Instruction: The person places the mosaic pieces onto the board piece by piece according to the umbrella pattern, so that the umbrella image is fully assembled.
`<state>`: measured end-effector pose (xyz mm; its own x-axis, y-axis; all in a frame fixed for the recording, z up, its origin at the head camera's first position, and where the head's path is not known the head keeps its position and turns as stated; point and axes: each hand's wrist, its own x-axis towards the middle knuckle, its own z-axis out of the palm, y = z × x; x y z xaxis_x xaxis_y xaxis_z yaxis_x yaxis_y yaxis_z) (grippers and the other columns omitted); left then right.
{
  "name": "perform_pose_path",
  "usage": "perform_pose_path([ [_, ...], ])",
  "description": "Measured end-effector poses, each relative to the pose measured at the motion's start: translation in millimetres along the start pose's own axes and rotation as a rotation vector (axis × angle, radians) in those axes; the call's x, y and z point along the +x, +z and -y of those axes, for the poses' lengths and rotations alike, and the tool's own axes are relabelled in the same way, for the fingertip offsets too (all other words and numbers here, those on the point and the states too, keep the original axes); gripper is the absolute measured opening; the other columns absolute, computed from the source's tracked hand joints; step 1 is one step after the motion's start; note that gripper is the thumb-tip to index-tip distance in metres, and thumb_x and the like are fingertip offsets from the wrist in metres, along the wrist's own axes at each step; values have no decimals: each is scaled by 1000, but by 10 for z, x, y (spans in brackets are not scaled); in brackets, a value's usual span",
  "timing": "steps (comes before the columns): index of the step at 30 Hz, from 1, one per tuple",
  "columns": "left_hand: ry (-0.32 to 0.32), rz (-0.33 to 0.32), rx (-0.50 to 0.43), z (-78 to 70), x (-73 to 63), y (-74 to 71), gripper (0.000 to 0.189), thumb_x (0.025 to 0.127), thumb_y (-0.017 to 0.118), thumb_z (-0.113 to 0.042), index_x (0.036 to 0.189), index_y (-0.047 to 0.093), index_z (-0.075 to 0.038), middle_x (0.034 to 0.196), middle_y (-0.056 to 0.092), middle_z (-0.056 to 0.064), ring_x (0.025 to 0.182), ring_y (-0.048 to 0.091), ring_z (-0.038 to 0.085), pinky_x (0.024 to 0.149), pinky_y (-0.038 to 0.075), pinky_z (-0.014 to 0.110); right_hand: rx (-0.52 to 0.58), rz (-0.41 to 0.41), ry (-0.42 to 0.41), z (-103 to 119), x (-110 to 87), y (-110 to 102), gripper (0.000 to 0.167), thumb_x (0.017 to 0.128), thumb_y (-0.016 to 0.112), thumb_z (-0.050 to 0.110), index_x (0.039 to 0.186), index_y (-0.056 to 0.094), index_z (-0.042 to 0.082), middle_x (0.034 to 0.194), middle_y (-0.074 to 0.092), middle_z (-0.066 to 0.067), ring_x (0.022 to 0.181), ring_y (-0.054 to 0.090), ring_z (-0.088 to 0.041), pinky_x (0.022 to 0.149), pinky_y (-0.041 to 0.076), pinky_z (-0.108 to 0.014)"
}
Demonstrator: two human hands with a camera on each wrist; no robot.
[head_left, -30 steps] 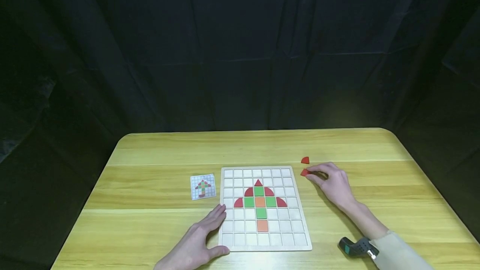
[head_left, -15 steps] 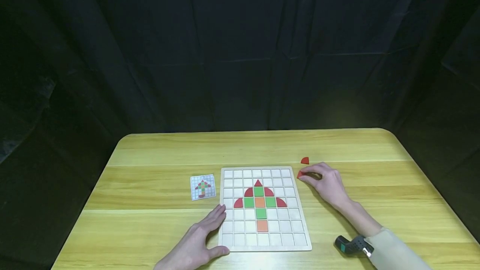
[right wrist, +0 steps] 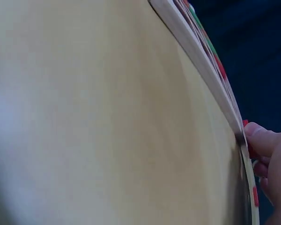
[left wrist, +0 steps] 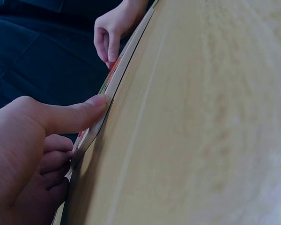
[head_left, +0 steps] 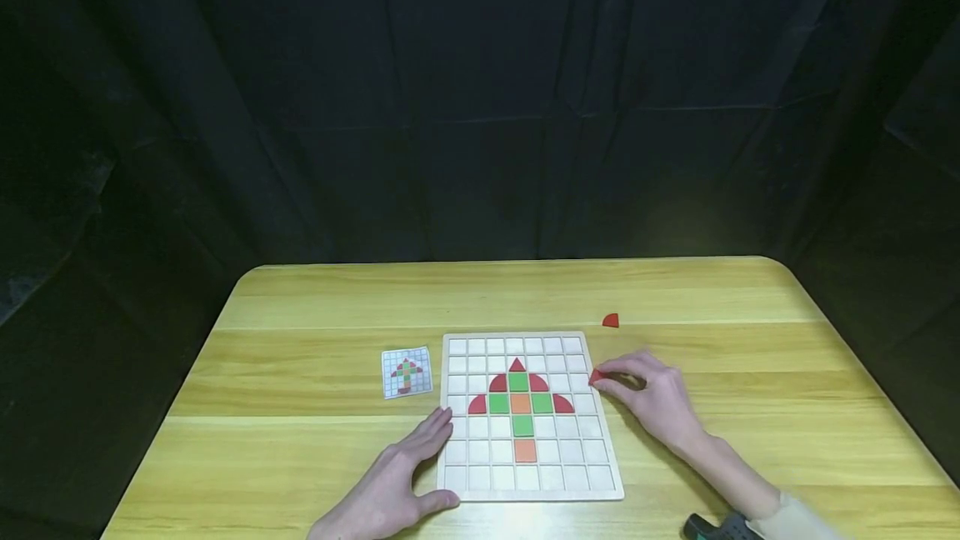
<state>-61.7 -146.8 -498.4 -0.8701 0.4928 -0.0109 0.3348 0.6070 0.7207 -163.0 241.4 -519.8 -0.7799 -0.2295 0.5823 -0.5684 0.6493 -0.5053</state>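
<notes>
A square wooden grid board [head_left: 480,479] lies on the table, with red, green and orange tiles set in its cells in an arrow-like figure. My left hand [head_left: 393,477] rests against the board's left edge, thumb at the near corner and fingers along the side. At the board's right edge, my right hand [head_left: 651,394] pinches a red tile [head_left: 596,376] between thumb and fingers. In the right wrist view that red tile [right wrist: 246,123] shows only partly, beside the thumb. Another red quarter-round tile [head_left: 611,320] lies on the table beyond the right hand.
A small card [head_left: 407,372] printed with a similar coloured figure on a grid lies left of the board. A black device [head_left: 716,527] is at the right wrist. Dark curtains [head_left: 480,107] hang behind the wooden table [head_left: 285,340].
My right hand has moved left and nearer, bringing the red tile from the table to the board's right edge. The left hand stays in place.
</notes>
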Motion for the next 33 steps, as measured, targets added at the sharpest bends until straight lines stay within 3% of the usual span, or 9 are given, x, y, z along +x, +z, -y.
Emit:
perform_pose_path([
  [6,-10,5,-11,-9,-1,-4,85,87,74,-46,151,40,-3,165,27,2,151,26,26,119,31,46,101,21,-19,329,-151,39,30,68,90,9,94,79,20,90,73,10,85,68,-6,77,51,-9],
  [9,-13,8,-18,-11,-6,-7,85,87,74,-46,152,40,-3,165,26,2,151,26,27,119,30,47,153,49,-53,509,-240,102,29,68,90,8,93,79,18,90,73,9,81,67,-6,69,50,-10],
  [14,-17,10,-17,-13,-6,-12,85,87,75,-44,152,40,-3,165,26,3,151,26,27,119,30,48,248,82,-121,775,-349,213,29,69,89,5,94,77,16,91,71,6,80,66,-7,70,50,-7],
  [16,-16,10,-14,-12,-4,-11,84,87,75,-43,152,40,-3,165,26,3,151,25,27,119,30,47,277,88,-155,851,-376,249,30,69,88,5,95,77,16,93,71,5,84,67,-8,77,51,-8],
  [24,-15,13,-6,-15,4,-5,84,86,76,-41,152,40,-3,165,26,2,151,25,27,119,29,46,329,105,-253,969,-464,370,30,71,87,4,97,76,14,96,69,3,87,67,-9,80,53,-10],
  [33,-14,17,-4,-7,-2,1,84,87,75,-44,151,40,-2,165,27,4,151,26,29,118,31,48,350,65,-465,999,-462,490,22,78,83,7,98,75,8,94,74,-2,87,65,-15,78,56,-14],
])
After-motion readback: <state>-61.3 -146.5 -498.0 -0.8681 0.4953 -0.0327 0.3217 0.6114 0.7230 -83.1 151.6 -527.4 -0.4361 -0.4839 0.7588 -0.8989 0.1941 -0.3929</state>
